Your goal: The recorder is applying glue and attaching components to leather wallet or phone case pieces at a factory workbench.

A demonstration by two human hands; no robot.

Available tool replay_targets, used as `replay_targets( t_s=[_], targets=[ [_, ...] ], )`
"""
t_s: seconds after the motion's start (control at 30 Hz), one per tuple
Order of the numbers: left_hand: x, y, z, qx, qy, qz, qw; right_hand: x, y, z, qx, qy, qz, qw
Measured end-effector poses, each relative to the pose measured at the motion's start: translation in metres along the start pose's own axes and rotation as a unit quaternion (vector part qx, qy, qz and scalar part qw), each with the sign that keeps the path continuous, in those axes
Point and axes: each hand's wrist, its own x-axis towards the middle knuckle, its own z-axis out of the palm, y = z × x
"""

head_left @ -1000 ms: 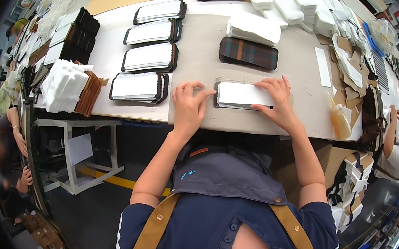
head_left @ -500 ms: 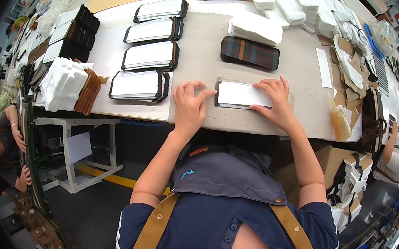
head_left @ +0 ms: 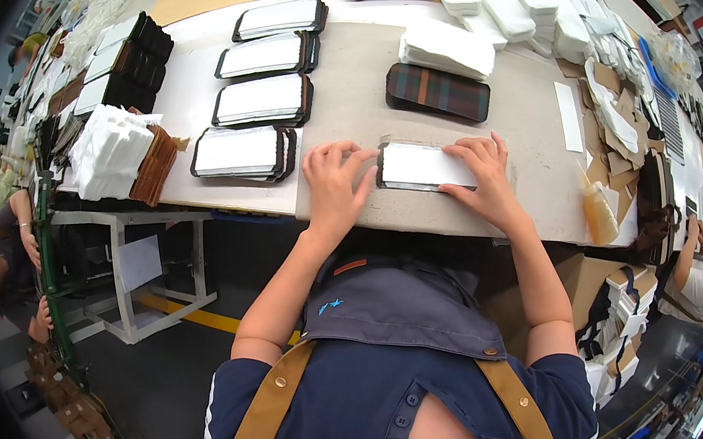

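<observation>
A flat rectangular piece (head_left: pixel 419 165) with a white top and dark edges lies near the front edge of the table. My right hand (head_left: pixel 488 178) holds its right end, thumb along the near side and fingertips on the top. At the other end, my left hand (head_left: pixel 332 185) rests with fingers spread, index fingertip close to the left edge; whether it touches is hard to tell. Just beyond the piece is a stack of dark plaid pieces (head_left: pixel 425 102) with rounded corners. White pads (head_left: pixel 447 52) are piled behind that stack.
Several stacks of dark-edged, white-topped pieces (head_left: pixel 240 152) form a column on the left. Beyond them stand white padding (head_left: pixel 115 150) and brown sheets (head_left: pixel 159 164). A white strip (head_left: pixel 569 117), cardboard scraps (head_left: pixel 616 170) and a yellowish bottle (head_left: pixel 600 212) are on the right. Other people work at both sides.
My left thumb and index finger have parted slightly at the piece's left end. My right hand keeps nearly the same hold, and the piece has barely moved.
</observation>
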Motion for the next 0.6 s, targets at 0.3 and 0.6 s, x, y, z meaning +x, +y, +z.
replay_targets(
  t_s=[0.3, 0.6],
  targets=[
    [0.002, 0.005, 0.005, 0.043, -0.032, 0.004, 0.999, -0.003, 0.001, -0.002, -0.012, -0.007, 0.003, 1.000],
    [0.003, 0.005, 0.004, 0.041, -0.047, -0.001, 0.998, -0.016, 0.024, -0.012, 0.103, 0.021, 0.082, 0.991]
  ],
)
